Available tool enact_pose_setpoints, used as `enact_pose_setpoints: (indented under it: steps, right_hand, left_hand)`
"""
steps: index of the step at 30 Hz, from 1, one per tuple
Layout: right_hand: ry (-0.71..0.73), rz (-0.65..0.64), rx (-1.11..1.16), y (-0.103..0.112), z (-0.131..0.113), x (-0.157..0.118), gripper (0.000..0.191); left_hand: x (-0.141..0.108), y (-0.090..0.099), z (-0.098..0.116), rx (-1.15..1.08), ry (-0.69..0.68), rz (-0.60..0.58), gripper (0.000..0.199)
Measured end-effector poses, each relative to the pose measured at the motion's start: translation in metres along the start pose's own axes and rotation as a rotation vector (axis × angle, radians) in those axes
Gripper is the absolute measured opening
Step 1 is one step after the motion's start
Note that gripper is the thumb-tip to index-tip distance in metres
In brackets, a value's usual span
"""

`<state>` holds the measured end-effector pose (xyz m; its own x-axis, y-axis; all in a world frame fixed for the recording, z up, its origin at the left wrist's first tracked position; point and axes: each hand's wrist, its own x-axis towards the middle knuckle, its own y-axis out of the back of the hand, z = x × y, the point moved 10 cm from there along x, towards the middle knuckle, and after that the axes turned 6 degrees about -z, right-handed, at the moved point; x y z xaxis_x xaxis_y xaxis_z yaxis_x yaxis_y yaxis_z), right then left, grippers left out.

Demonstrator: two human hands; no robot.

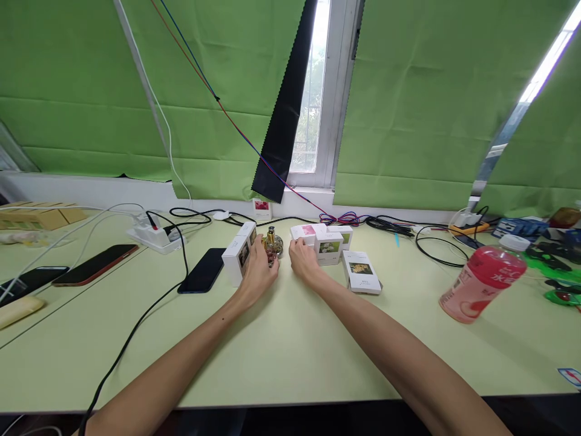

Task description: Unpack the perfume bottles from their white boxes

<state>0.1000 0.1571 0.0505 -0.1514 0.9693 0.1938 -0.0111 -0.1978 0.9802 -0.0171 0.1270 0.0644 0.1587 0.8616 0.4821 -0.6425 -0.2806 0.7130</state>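
Observation:
My left hand is curled around a small glass perfume bottle with a gold cap, its fingers and thumb closed on it. Another glass perfume bottle stands just beyond it. Right beside that hand, on its left, are upright white boxes with picture panels. My right hand has its fingers bent against the left end of a white box with a pink picture. Next to it stands a white box with a green picture. A white box with a yellow flower picture lies flat to the right.
A pink drink bottle stands at the right. Phones and a power strip are on the left, with a black cable crossing the table. Cables run along the back wall, where a small white box stands.

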Motion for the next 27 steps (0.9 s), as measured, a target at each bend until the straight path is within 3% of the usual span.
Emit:
enact_pose_setpoints:
  steps: [8, 14, 18, 27]
  right_hand:
    - [0.011, 0.046, 0.023, 0.005, 0.0, -0.01, 0.033]
    - [0.012, 0.059, 0.072, 0.008, 0.002, -0.026, 0.03]
    - [0.022, 0.107, 0.136, 0.012, 0.005, -0.033, 0.027]
    - [0.007, 0.249, 0.298, 0.02, 0.019, -0.053, 0.03]
  left_hand:
    - [-0.002, -0.004, -0.002, 0.098, 0.012, -0.055, 0.063]
    - [-0.003, -0.001, 0.009, 0.157, 0.043, -0.15, 0.05]
    - [-0.005, 0.003, 0.017, 0.318, 0.092, -0.208, 0.046]
    - [-0.009, 0.001, 0.028, 0.417, 0.043, -0.21, 0.038]
